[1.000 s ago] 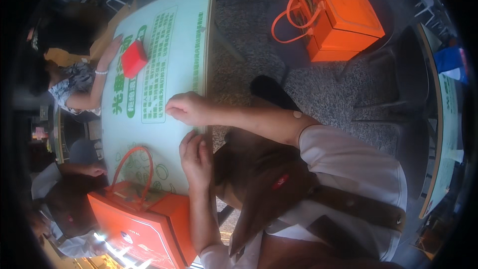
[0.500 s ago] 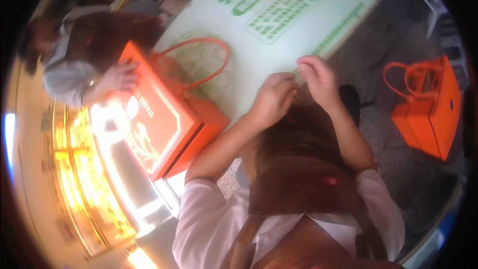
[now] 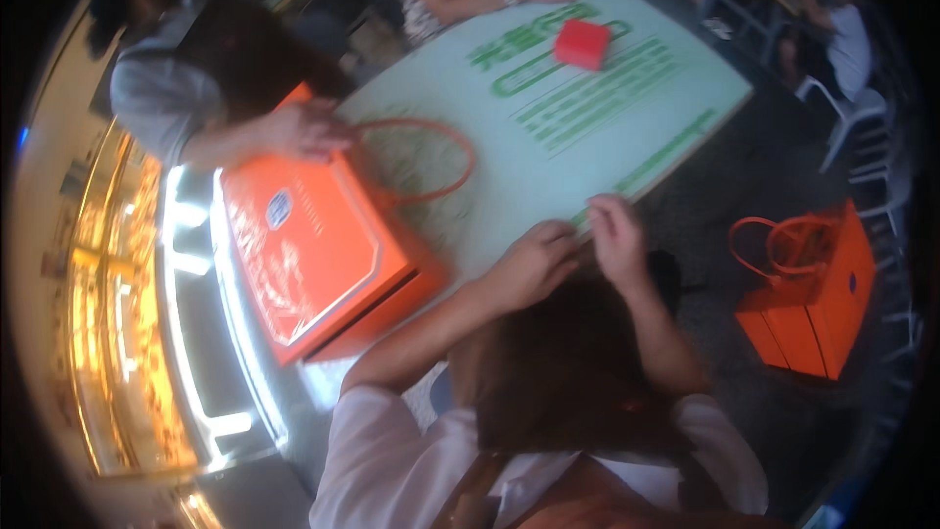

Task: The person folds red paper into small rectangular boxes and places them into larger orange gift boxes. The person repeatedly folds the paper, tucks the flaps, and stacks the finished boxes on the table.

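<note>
At the near edge of a pale table with green print (image 3: 509,176), my left hand (image 3: 537,260) has its fingers curled in. My right hand (image 3: 617,235) is beside it, thumb and fingers drawn together. Anything small between the fingers of either hand is too blurred to make out. Left of my hands stands a large orange gift box (image 3: 313,245) with a looped orange handle (image 3: 468,162). A co-worker's hand (image 3: 308,127) rests on its far upper edge. Farther back on the table lies a small red box (image 3: 583,44).
Another orange gift box (image 3: 827,304) with handles stands to the right, below the table. A forearm with a wristband (image 3: 470,2) leans on the table's far edge. Lit display shelves (image 3: 117,323) line the left; white chairs (image 3: 852,113) stand at far right.
My view has tilted, so the table and boxes sit lower in the picture. The co-worker's hand has slid from the gift box's face to its upper edge. My hands keep much the same pose.
</note>
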Demonstrator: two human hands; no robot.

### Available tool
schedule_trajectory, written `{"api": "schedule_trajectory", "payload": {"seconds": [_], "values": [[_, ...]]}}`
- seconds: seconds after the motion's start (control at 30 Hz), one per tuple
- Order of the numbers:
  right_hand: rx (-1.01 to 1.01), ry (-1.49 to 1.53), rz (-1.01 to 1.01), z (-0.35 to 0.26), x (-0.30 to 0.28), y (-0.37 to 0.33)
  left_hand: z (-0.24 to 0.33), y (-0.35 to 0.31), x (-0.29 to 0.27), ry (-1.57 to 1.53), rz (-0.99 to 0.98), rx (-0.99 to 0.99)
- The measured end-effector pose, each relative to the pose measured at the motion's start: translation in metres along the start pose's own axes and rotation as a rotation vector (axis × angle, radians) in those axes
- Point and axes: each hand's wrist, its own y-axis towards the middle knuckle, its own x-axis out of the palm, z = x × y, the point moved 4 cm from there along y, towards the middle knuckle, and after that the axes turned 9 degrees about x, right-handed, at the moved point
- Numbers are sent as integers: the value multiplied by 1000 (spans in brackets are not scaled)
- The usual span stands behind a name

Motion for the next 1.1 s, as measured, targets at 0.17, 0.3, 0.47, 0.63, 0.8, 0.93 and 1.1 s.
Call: {"api": "schedule_trajectory", "payload": {"seconds": [0.17, 0.3, 0.47, 0.63, 0.8, 0.93, 1.1], "values": [[40, 65, -48, -9, 10, 0, 25, -18, -24, -20, -176, -207], [107, 110, -166, 8, 29, 5, 61, -37, -57, -58, -128, -297], [380, 300, -648, -15, 83, 10, 121, -96, -134, 147, 326, -217], [409, 306, -881, -65, 126, 19, 136, -197, -234, 596, 1105, -285], [494, 429, -981, -87, 177, 23, 146, -204, -262, 764, 1271, -696], [362, 708, -912, -110, 182, 32, 89, -225, -278, 1003, 1057, -722], [322, 777, -669, -120, 191, 48, 41, -250, -268, 741, 847, -659]]}}
